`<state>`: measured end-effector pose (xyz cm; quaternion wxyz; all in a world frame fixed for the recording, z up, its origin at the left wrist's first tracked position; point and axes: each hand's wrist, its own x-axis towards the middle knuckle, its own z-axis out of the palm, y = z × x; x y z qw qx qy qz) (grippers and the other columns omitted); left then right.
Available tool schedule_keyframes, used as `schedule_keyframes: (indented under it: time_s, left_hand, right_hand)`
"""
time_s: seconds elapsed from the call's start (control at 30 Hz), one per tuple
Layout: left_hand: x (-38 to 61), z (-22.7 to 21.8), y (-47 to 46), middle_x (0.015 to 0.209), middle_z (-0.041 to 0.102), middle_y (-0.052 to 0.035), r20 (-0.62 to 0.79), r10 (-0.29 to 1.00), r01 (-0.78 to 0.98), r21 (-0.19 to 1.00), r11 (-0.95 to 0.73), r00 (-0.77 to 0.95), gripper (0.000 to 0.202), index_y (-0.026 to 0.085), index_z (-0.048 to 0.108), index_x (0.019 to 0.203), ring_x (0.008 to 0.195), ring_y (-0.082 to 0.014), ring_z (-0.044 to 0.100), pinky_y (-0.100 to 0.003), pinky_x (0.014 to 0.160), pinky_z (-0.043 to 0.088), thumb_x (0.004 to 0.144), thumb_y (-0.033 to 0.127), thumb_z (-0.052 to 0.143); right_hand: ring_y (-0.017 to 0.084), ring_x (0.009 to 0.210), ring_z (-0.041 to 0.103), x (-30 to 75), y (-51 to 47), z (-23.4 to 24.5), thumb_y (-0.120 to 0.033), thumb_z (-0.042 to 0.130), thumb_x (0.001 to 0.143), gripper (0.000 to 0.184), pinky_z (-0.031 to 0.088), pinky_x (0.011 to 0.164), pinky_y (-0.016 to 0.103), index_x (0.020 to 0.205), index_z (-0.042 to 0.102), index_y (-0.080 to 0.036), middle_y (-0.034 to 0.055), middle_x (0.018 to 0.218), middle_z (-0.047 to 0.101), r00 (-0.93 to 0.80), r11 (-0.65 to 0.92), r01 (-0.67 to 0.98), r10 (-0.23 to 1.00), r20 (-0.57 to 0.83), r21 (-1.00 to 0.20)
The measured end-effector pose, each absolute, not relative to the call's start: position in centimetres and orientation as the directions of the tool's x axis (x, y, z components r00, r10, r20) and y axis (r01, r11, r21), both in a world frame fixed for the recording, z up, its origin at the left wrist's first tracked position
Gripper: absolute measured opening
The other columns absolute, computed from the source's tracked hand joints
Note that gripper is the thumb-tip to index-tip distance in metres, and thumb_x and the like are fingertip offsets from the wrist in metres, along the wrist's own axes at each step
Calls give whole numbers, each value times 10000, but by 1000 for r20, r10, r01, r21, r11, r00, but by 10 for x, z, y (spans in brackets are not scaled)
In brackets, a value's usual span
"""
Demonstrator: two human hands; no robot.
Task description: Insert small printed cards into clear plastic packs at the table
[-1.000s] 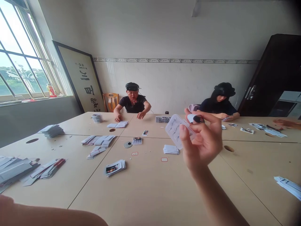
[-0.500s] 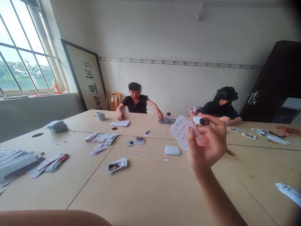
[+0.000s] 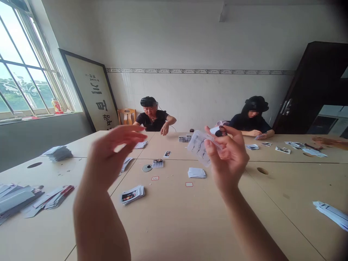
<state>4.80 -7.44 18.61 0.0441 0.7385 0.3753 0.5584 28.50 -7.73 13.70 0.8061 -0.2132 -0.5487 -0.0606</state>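
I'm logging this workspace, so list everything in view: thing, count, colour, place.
table: one, tan, foreground
card stacks: several, white, on table
grey disc: one, mid-table
co-workers: two, dark tops, far side
framed sign: one, against wall
wooden chair: one, far corner
dark cabinet: one, right
bottle: one, windowsill
clear plastic sleeve: one, in right hand
right hand: grips sleeve
left hand: raised, open, empty

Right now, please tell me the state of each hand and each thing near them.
right hand: raised, pinching a clear plastic sleeve
clear plastic sleeve: held tilted above the table
left hand: raised, open, holding nothing
card stack: lying fanned on the table
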Motion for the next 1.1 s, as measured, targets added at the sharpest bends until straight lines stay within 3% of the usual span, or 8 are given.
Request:
schedule_keyframes:
  time_s: [0.07,0.17,0.37,0.47,0.6,0.7,0.83,1.1]
  left_hand:
    - [70,179,-69,1098,753,-19,703,661,411,538,-736,263,324,296,674,1201,1049,-207,708,-457,1025,550,891,385,706]
    - [104,169,-64,1460,571,-70,673,647,268,590,-762,358,585,325,494,1428,1311,-240,572,-433,1082,512,893,446,699]
    - [122,167,-60,982,747,-76,471,757,85,822,-562,453,305,187,707,1041,915,-209,710,-320,788,581,866,435,729]
    - [118,168,-57,923,736,-74,469,766,32,844,-535,439,253,161,701,900,872,-192,698,-303,771,570,836,399,760]
    - [115,167,-50,883,722,-61,492,806,96,832,-547,329,247,165,661,940,730,-139,671,-237,615,521,836,374,742]
    - [115,164,-45,896,712,-45,512,822,170,812,-558,249,277,196,616,1040,656,-112,637,-202,513,468,851,376,709]
    - [119,164,-47,919,669,-21,509,832,176,818,-548,220,343,241,543,1134,723,-125,647,-195,517,531,856,375,696]
    - [130,168,-61,906,599,0,523,802,100,817,-568,287,321,251,492,1076,746,-139,672,-235,505,632,859,356,705]
  right_hand:
    - [233,1124,666,285,-78,136,-191,719,852,120,676,867,422,762,645,-218,43,1083,559,364,906,326,144,920,-271]
    - [230,1114,675,286,-80,136,-189,728,847,77,666,895,429,807,679,-233,39,1112,565,308,909,312,178,935,-276]
    - [232,1038,716,287,-80,136,-209,749,844,66,656,870,411,811,694,-221,36,1091,557,226,897,247,314,922,-366]
    - [249,1065,713,291,-78,138,-282,781,827,111,660,846,396,822,695,-213,42,1103,554,229,892,217,348,909,-396]
    - [257,988,749,300,-80,144,-420,659,923,228,665,817,409,875,636,-199,43,1025,598,377,895,136,350,857,-425]
    - [221,773,776,304,-84,146,-387,599,952,179,664,621,332,913,554,-219,10,922,627,499,868,50,407,765,-495]
    - [192,588,745,304,-88,146,-270,699,841,151,570,420,238,923,579,-227,-22,833,640,415,809,-3,536,735,-588]
    - [90,401,586,298,-86,147,-288,842,733,177,394,319,168,817,729,-182,-24,649,662,356,728,-3,642,679,-686]
